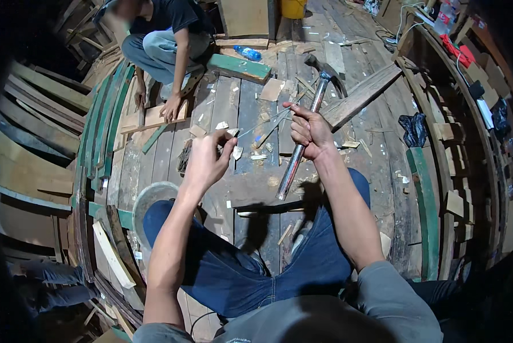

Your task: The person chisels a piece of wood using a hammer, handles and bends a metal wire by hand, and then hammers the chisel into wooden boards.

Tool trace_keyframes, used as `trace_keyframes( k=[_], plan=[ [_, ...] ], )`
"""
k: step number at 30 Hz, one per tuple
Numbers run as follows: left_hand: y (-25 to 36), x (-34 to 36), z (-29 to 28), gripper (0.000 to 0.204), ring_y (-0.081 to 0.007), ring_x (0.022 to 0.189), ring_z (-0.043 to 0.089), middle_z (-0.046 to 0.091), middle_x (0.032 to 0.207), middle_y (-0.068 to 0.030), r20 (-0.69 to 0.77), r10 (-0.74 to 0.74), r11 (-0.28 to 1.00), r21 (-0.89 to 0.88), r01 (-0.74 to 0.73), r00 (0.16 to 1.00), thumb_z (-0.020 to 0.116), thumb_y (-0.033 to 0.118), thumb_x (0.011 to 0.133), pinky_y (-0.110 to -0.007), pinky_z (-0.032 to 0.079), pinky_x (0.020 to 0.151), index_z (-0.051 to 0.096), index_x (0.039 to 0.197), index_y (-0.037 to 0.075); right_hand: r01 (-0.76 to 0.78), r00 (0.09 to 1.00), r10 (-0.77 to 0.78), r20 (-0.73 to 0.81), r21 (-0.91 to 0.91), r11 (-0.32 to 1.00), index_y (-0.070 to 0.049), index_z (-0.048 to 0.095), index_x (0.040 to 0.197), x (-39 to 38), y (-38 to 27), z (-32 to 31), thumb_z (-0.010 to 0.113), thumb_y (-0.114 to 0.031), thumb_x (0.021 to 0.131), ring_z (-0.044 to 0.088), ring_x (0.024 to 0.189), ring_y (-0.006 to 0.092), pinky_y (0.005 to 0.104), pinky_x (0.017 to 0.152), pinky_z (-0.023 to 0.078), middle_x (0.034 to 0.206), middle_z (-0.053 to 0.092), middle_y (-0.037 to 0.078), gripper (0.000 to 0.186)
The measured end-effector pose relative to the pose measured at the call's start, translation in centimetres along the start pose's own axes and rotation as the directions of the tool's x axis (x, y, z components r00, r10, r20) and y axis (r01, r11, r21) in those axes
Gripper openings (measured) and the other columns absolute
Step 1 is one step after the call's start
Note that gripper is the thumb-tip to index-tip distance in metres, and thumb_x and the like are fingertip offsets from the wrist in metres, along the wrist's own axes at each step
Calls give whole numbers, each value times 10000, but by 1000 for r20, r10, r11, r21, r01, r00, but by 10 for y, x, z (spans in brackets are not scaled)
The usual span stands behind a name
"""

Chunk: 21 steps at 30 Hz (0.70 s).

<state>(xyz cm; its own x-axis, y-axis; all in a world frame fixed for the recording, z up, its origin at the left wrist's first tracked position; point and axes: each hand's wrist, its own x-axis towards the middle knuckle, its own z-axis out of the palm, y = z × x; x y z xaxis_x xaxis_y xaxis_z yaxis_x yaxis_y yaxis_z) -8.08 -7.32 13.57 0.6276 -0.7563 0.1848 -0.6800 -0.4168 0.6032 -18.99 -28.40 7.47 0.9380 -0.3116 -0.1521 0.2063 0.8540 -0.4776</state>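
Observation:
My right hand (308, 128) is closed round the shaft of a hammer (291, 174), whose dark head points up and away from me. The shaft's lower part is worn, with red markings. A thin, pale wire-like strand (259, 123) stretches between that hand's fingertips and my left hand (211, 154), whose fingers are pinched at the other end. Small wood scraps (239, 152) lie on the plank floor (245, 226) below my hands. A long timber (364, 91) lies beyond the hammer.
A co-worker in a dark shirt (173, 17) crouches at back left, hands on a board (153, 119). A green block (239, 68), blue bottle (247, 52) and yellow bucket (292, 8) are behind. Stacked planks (42, 131) line the left, wooden frames (428, 217) the right.

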Motion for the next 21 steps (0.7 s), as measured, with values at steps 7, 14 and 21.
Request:
trace_keyframes(
  k=[7, 14, 21],
  plan=[
    [9, -1, -5, 145, -188, 576, 594, 625, 686, -138, 79, -40, 999, -33, 43, 996, 577, 110, 828, -298, 445, 550, 616, 850, -28, 15, 1000, -15, -12, -9, 1000, 37, 524, 1039, 0, -6, -3, 505, -113, 862, 187, 314, 41, 204, 286, 181, 441, 210, -67, 233],
    [5, -4, -4, 130, -214, 571, 606, 620, 684, -168, 81, -3, 997, -72, 9, 997, 559, 73, 816, -308, 459, 559, 619, 866, -31, 26, 999, -26, 28, -10, 1000, 42, 516, 1043, 3, -5, -8, 499, -106, 863, 192, 313, 37, 203, 289, 180, 442, 230, -72, 234],
    [6, -5, -10, 130, -160, 584, 598, 640, 705, -129, 105, -24, 999, -32, 27, 994, 574, 79, 823, -289, 445, 546, 607, 884, -32, 29, 997, -28, 76, -11, 1000, 28, 503, 1042, 1, -4, -1, 451, -128, 902, 189, 306, 43, 206, 279, 174, 433, 224, -56, 216]
  ],
)
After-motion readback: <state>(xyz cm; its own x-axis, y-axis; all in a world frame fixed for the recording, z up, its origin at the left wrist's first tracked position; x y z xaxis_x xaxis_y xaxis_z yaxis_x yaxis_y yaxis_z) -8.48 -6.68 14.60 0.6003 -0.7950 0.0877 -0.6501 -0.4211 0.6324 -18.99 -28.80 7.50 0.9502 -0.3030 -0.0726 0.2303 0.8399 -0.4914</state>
